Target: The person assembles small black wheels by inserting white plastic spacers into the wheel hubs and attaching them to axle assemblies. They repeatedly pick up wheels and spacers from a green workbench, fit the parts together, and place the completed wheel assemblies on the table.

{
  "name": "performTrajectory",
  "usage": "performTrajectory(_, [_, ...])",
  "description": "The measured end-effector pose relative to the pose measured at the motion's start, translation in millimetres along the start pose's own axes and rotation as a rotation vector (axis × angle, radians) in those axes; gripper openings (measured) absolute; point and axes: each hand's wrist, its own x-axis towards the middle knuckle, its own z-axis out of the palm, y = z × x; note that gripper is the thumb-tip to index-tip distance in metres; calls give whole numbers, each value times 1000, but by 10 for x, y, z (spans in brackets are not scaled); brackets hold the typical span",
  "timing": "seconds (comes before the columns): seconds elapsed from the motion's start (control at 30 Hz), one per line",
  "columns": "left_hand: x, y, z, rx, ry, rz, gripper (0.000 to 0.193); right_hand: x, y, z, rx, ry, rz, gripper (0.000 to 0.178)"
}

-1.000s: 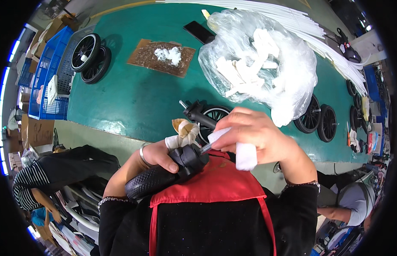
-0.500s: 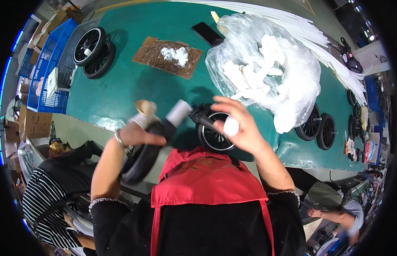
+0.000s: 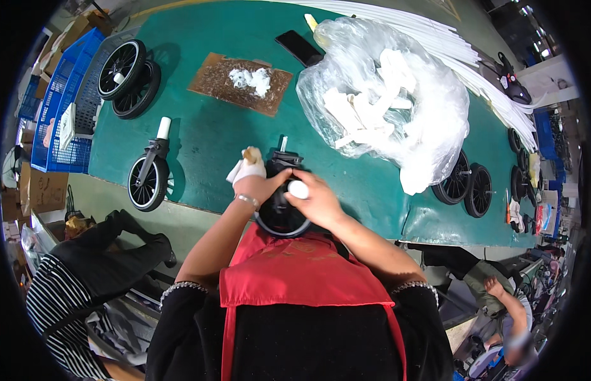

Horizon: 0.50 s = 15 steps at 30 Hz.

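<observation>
Directly before me a black caster wheel stands at the table's front edge, its fork and bare metal stem pointing away. My left hand is closed around a stained white cloth, its thumb side against the fork. In my right hand, a white tube is seen end-on, while the fingertips touch the fork. To the left, a second wheel with fork has a white sleeve on its stem.
A brown board bearing white grease lies beyond my hands, near a black phone. A clear bag of white parts sits right. Loose wheels and a blue crate flank the table; people are on both sides.
The wheel with the white sleeve has gone from my left hand onto the table at left. Both hands have come together at the other wheel, which now stands with its stem pointing away.
</observation>
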Motion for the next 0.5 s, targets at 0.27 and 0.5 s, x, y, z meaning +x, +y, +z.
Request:
performTrajectory(0.27, [203, 128, 20, 334, -214, 155, 83, -147, 287, 67, 410, 102, 228, 34])
performTrajectory(0.5, [464, -112, 27, 96, -482, 160, 84, -530, 443, -588, 582, 47, 504, 69])
